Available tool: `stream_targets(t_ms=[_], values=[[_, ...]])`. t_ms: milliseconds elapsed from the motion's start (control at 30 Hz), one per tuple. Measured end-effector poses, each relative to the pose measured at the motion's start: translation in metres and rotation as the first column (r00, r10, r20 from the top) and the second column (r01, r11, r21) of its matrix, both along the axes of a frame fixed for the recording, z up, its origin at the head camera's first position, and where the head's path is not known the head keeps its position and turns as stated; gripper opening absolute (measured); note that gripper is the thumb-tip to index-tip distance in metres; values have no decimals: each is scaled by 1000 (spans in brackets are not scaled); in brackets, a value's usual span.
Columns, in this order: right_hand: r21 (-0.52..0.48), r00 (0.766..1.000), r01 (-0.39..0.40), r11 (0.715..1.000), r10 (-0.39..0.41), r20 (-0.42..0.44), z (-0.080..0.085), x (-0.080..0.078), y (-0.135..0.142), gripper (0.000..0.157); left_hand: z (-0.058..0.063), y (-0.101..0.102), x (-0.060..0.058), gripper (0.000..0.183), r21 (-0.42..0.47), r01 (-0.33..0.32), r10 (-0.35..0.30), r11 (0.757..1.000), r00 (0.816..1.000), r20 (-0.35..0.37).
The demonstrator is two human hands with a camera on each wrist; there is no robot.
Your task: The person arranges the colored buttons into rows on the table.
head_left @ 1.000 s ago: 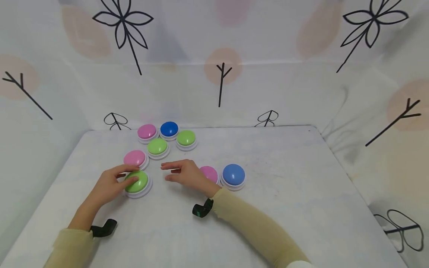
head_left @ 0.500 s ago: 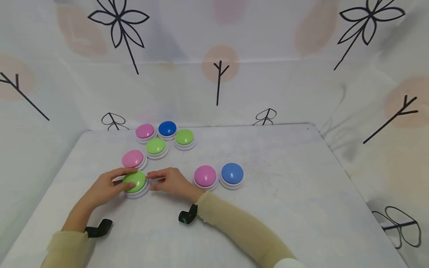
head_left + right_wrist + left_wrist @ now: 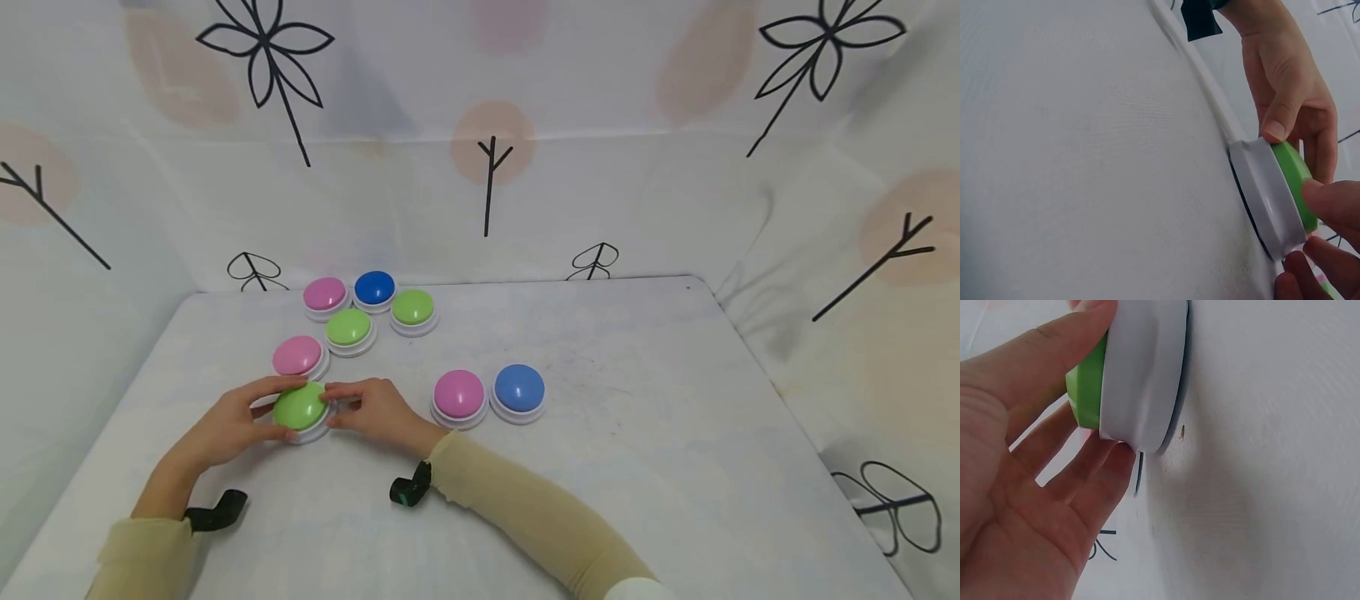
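Note:
A green-domed push button (image 3: 297, 405) with a white round base sits on the white tabletop at the left. My left hand (image 3: 221, 422) grips it from the left, thumb near its front side and fingers at its far side. From the right, my right hand (image 3: 378, 411) holds the same button with bent fingers. In the right wrist view, one right fingertip presses the green dome (image 3: 1296, 178) and others sit at the base's edge. The left wrist view shows the white base (image 3: 1141, 375) close against the tabletop. A pink button (image 3: 297, 356) stands right behind it.
Farther back cluster another pink button (image 3: 324, 294), a dark blue button (image 3: 374, 287) and two green buttons, one left (image 3: 348, 327) and one right (image 3: 412, 307). Right of my right hand stand a pink button (image 3: 458, 394) and a blue button (image 3: 519, 388). Printed cloth (image 3: 600, 192) hangs behind the tabletop.
My right hand has moved left from beside the pink button to the green one and now holds its right side. My left thumb has slid from the dome toward its front edge.

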State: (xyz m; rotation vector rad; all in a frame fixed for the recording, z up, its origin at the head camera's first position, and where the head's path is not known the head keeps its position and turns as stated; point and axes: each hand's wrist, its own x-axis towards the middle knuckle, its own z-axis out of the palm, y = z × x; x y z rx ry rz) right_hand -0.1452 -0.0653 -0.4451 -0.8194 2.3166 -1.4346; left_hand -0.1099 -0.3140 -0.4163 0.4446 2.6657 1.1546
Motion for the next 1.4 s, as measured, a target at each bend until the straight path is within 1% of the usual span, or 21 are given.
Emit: stream_targets(t_ms=[233, 333, 467, 600, 767, 900, 1000, 1100, 1233, 1300, 1400], values=[[41, 999, 18, 999, -16, -31, 1, 2, -2, 40, 2, 4, 2, 67, -23, -17, 17, 1000, 999, -33], [41, 999, 29, 999, -28, -26, 2, 2, -1, 40, 2, 8, 2, 66, -27, -26, 25, 999, 999, -38], [23, 999, 47, 999, -46, -26, 5, 1, 2, 40, 2, 14, 1, 65, -38, -38, 36, 999, 997, -64], [18, 997, 72, 997, -71, -29, 8, -2, 7, 41, 1, 20, -2, 63, -19, -40, 38, 999, 994, -104], [2, 995, 102, 995, -102, -24, 11, -7, 14, 43, 1, 32, -7, 61, 14, -50, 52, 999, 990, -134], [-37, 992, 118, 992, -120, -28, 14, -12, 21, 44, 2, 43, -12, 61, 14, -74, 75, 997, 986, -151], [-45, 991, 134, 990, -135, -23, 17, -16, 27, 43, 4, 50, -16, 61, 13, -80, 81, 997, 984, -159], [-33, 989, 144, 989, -145, -20, 22, -22, 33, 43, 6, 56, -22, 61, 19, -64, 66, 998, 983, -171], [-1, 987, 157, 988, -157, -30, 27, -29, 42, 44, 7, 62, -31, 60, 35, -13, 20, 999, 977, -211], [6, 985, 171, 985, -171, -18, 29, -33, 46, 45, 8, 65, -36, 60, 38, 9, 0, 999, 974, -225], [0, 983, 184, 983, -184, -4, 30, -39, 54, 45, 9, 73, -43, 61, 44, 17, -7, 999, 974, -226]])
